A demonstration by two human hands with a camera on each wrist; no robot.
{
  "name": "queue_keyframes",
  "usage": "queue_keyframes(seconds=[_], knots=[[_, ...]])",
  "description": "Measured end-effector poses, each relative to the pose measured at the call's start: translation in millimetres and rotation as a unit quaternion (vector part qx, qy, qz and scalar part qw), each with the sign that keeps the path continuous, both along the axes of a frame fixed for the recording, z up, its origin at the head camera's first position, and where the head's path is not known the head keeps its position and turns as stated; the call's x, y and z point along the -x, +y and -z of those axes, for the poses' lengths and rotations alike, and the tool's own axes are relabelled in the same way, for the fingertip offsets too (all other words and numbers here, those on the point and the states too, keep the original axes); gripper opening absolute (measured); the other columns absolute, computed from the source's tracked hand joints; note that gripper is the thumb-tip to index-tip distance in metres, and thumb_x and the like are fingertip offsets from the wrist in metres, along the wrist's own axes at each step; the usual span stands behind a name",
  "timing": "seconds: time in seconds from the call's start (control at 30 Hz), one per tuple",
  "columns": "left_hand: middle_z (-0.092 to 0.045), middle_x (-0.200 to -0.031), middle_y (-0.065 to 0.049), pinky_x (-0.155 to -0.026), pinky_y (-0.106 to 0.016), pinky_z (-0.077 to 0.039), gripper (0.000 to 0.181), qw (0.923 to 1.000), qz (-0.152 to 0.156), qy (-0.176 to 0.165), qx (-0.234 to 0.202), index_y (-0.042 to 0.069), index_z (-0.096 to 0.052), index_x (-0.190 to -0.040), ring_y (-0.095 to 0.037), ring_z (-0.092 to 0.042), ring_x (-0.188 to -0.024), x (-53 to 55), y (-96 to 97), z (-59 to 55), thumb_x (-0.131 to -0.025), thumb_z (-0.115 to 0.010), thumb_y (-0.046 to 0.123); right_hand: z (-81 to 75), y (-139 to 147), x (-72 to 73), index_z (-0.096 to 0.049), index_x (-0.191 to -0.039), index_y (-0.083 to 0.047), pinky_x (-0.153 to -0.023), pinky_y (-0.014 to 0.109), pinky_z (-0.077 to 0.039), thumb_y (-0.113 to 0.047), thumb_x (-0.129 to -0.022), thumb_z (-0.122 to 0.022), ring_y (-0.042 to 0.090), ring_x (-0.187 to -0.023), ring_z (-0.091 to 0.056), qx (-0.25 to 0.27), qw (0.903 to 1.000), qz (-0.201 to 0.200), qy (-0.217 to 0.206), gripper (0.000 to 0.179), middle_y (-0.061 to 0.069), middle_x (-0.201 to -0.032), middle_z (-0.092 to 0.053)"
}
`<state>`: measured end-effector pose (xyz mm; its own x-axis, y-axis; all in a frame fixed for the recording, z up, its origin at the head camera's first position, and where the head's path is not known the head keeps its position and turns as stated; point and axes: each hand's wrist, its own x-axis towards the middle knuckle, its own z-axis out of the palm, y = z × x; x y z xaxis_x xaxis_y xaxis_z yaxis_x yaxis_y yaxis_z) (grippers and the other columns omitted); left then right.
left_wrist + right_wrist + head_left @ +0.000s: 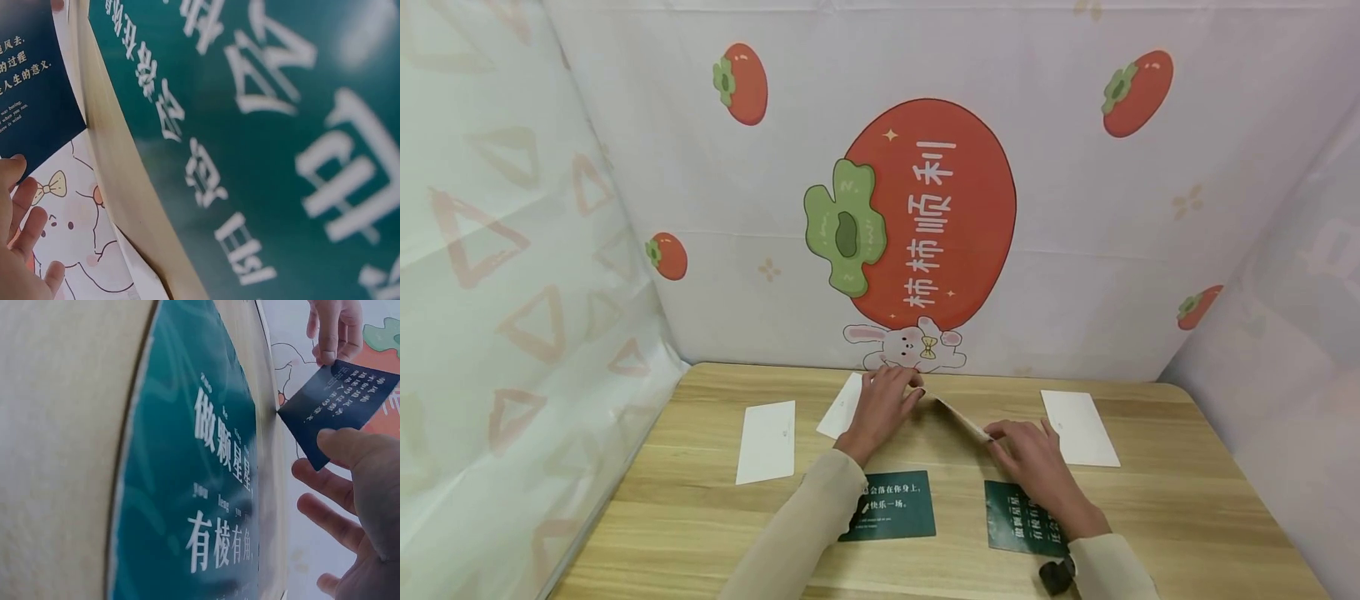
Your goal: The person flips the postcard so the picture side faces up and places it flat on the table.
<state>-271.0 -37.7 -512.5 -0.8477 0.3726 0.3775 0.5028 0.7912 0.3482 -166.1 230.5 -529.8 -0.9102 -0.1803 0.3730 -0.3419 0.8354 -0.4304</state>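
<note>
Since much of the table (pixel 958 517) is spanned by both sleeves (pixel 801 529), the forearms are best lifted so that nothing lying beneath is brushed. One end of the held card (pixel 961 419) is pinched by the left hand (pixel 883 406), the other by the right hand (pixel 1036 467), so that it hangs tilted over the table's far half. A light, even grip seems called for; thin stock could be bowed or creased if the hands were pushed together. Three white cards (pixel 1081 427) and two green cards (pixel 895 506) are spread around it and should be left undisturbed.

By the head view the whole layout is given, but the held card is met almost edge-on and its wording is lost. In the right wrist view its dark face is revealed, with the right thumb (pixel 344 442) laid on it. Small English lines beneath the larger characters are made out best from the left wrist. Whether its lowest corner is touching anything cannot be told.
</note>
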Motion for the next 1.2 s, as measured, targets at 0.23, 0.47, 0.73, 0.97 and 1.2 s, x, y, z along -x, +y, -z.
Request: queue_keyframes(seconds=[0.23,0.47,0.73,0.97,1.2], knots=[[-0.078,-0.118,0.009,-0.115,-0.051,-0.045,0.011,0.9998,0.013,0.009,-0.013,0.026,-0.071,-0.114,-0.017,-0.065,-0.118,-0.9,-1.0,-3.9,-0.107,-0.071,0.035,-2.4,-0.4,2.2,-0.075,-0.111,-0.012,-0.119,0.082,-0.025,-0.007,-0.097,-0.080,0.038,-0.114,-0.073,0.014,0.9997,0.020,0.002,0.015,0.009,-0.110,-0.082],[-0.079,-0.117,0.007,-0.118,-0.053,-0.043,0.014,0.9993,0.020,-0.017,-0.027,0.024,-0.071,-0.119,-0.017,-0.064,-0.116,-3.5,1.5,-7.9,-0.108,-0.070,0.033,-6.8,-1.2,3.0,-0.074,-0.113,-0.006,-0.121,0.081,-0.023,-0.011,-0.105,-0.071,0.043,-0.117,-0.072,0.053,0.9970,0.047,-0.031,0.009,0.017,-0.114,-0.080],[-0.080,-0.112,0.006,-0.121,-0.053,-0.038,0.015,0.9980,0.022,-0.058,-0.014,0.024,-0.068,-0.121,-0.018,-0.064,-0.116,-4.6,1.7,-7.9,-0.111,-0.065,0.035,-9.7,-2.8,4.7,-0.071,-0.125,-0.001,-0.122,0.081,-0.020,-0.013,-0.107,-0.069,0.044,-0.117,-0.072,0.081,0.9919,0.075,-0.062,0.022,0.020,-0.117,-0.080],[-0.079,-0.107,0.004,-0.122,-0.053,-0.037,0.017,0.9973,0.021,-0.071,-0.003,0.023,-0.068,-0.124,-0.017,-0.062,-0.109,-6.9,0.9,-5.5,-0.112,-0.064,0.035,-8.0,-3.0,6.6,-0.064,-0.135,0.001,-0.123,0.080,-0.019,-0.016,-0.106,-0.072,0.045,-0.114,-0.072,0.065,0.9904,0.102,-0.067,0.035,0.021,-0.109,-0.079],[-0.078,-0.106,0.004,-0.122,-0.056,-0.038,0.024,0.9953,0.017,-0.095,0.009,0.024,-0.067,-0.132,-0.018,-0.063,-0.111,-8.3,1.5,-5.1,-0.111,-0.064,0.034,-8.4,-5.2,10.5,-0.058,-0.147,-0.001,-0.123,0.079,-0.017,-0.019,-0.104,-0.073,0.041,-0.104,-0.073,0.043,0.9887,0.118,-0.082,0.049,0.015,-0.099,-0.079]])
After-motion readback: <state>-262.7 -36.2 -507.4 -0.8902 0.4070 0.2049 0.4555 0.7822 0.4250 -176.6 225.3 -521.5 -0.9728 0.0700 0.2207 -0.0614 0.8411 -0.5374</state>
